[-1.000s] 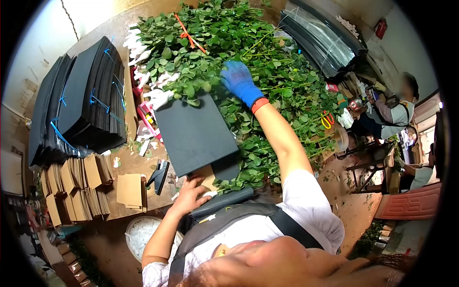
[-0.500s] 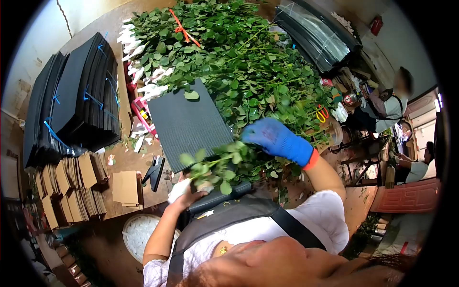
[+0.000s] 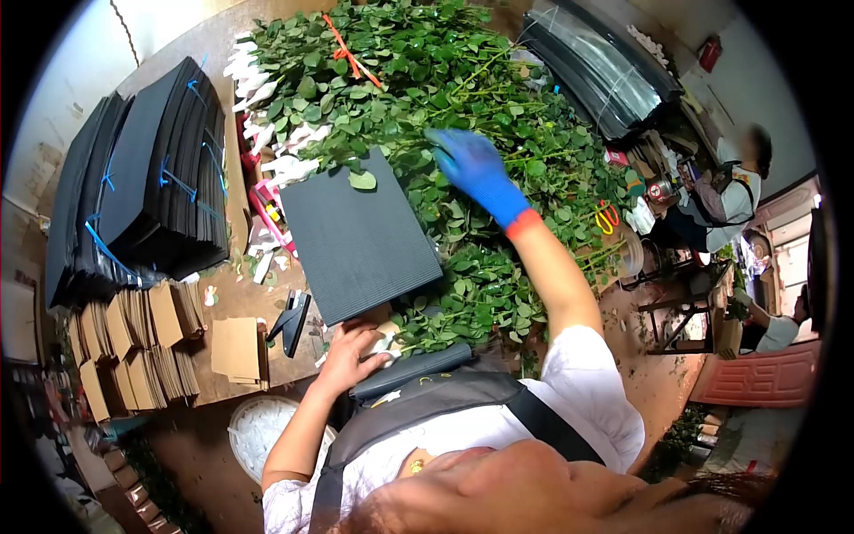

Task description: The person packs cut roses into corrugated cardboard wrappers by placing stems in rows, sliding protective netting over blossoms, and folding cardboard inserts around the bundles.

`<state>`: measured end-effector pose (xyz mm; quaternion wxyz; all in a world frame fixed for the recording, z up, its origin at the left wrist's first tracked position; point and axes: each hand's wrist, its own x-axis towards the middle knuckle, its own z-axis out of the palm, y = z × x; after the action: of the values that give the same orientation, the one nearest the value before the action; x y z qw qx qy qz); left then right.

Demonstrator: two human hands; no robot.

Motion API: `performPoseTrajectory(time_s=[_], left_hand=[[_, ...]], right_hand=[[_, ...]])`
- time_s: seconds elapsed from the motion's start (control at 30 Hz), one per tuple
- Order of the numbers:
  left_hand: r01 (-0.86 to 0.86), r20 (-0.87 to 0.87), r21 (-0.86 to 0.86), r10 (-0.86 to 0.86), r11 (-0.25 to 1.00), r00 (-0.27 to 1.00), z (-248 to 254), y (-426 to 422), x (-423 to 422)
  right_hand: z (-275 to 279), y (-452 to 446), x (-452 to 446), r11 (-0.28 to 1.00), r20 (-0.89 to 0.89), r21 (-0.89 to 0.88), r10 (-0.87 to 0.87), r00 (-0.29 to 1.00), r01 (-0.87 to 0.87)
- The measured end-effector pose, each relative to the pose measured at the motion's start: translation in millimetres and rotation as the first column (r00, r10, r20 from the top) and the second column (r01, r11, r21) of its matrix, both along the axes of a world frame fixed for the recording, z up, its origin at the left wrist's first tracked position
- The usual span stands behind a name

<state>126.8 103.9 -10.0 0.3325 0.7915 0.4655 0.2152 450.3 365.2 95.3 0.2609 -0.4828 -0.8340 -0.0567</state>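
Note:
My left hand (image 3: 353,358), bare, rests at the near edge of a dark ribbed board (image 3: 360,236), with its fingers round white-wrapped flower heads (image 3: 384,345) whose leafy stems lie to the right. What exactly the fingers grip is partly hidden. My right hand (image 3: 476,169), in a blue glove with an orange cuff, is over the large pile of green leafy stems (image 3: 391,76); motion blurs its fingers. A loose leaf (image 3: 362,180) lies on the board. Beside the board's left edge is a pink tool (image 3: 269,214), and a black stapler (image 3: 291,322) lies nearer.
Stacks of dark boards tied with blue straps (image 3: 165,165) and folded cardboard pieces (image 3: 142,343) stand at the left. Wrapped dark sheets (image 3: 605,67) lie at the back right. Yellow-red scissors (image 3: 607,217) rest by the stems. Two other people (image 3: 734,200) sit at the right.
My right hand first came back toward my body with a leafy stem, then moved out over the pile again. That stem now lies by my left hand, under the board's near edge.

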Motion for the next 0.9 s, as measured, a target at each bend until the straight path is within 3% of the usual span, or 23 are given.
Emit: performPoseTrajectory(time_s=[0.03,0.1,0.2,0.3,0.33,0.47,0.5,0.57,0.67,0.8,0.87,0.9], left_hand=[[0.001,0.002,0.024,-0.001,1.0,1.0,-3.6,1.7,0.2],[-0.022,-0.053,0.103,0.028,0.994,0.998,-10.7,0.9,5.4],[-0.036,-0.05,0.128,0.043,0.991,0.998,-4.4,0.1,8.8],[-0.052,0.0,0.158,0.052,0.986,0.999,-9.6,-1.8,9.1],[-0.053,0.016,0.138,0.051,0.989,0.999,-11.3,-3.0,8.5],[-0.068,0.054,0.069,0.065,0.995,0.996,-12.3,-3.0,10.1],[-0.077,0.052,0.05,0.074,0.996,0.996,-10.7,-3.9,9.3],[-0.043,0.072,0.08,0.037,0.996,0.997,-15.0,-4.2,7.2],[-0.025,0.084,0.108,0.016,0.994,0.996,-14.3,-0.7,8.3],[-0.026,0.084,0.115,0.017,0.993,0.996,-8.0,-1.1,9.6],[-0.033,0.1,0.098,0.023,0.995,0.995,-11.5,-3.7,9.6],[-0.033,0.115,0.093,0.022,0.995,0.993,-16.0,0.0,8.9]], right_hand=[[-5.8,25.6,-11.1,0.987,0.021,0.16,0.006,1.0,-0.009],[-31.6,65.0,-26.2,0.988,0.253,0.139,-0.107,0.962,0.073],[4.7,79.9,-50.7,0.968,0.26,-0.036,-0.231,0.938,0.248],[16.9,67.6,-46.0,0.949,-0.154,0.315,0.06,0.986,-0.008],[20.7,56.9,-46.4,0.949,-0.238,0.307,0.152,0.959,-0.074],[21.1,52.7,-7.8,0.958,0.078,0.161,0.229,0.97,-0.239],[17.5,64.2,10.8,0.96,0.072,0.207,0.178,0.981,-0.189],[18.3,81.2,44.1,0.98,0.107,0.164,-0.135,0.985,0.116],[52.6,48.4,17.7,0.863,0.068,0.502,0.013,0.998,-0.045],[79.4,15.2,7.8,0.893,0.041,0.437,0.099,0.994,-0.107],[67.2,17.1,17.6,1.0,0.167,0.01,-0.012,0.986,0.011],[63.8,20.6,20.9,0.975,0.239,-0.199,-0.052,0.97,0.101]])
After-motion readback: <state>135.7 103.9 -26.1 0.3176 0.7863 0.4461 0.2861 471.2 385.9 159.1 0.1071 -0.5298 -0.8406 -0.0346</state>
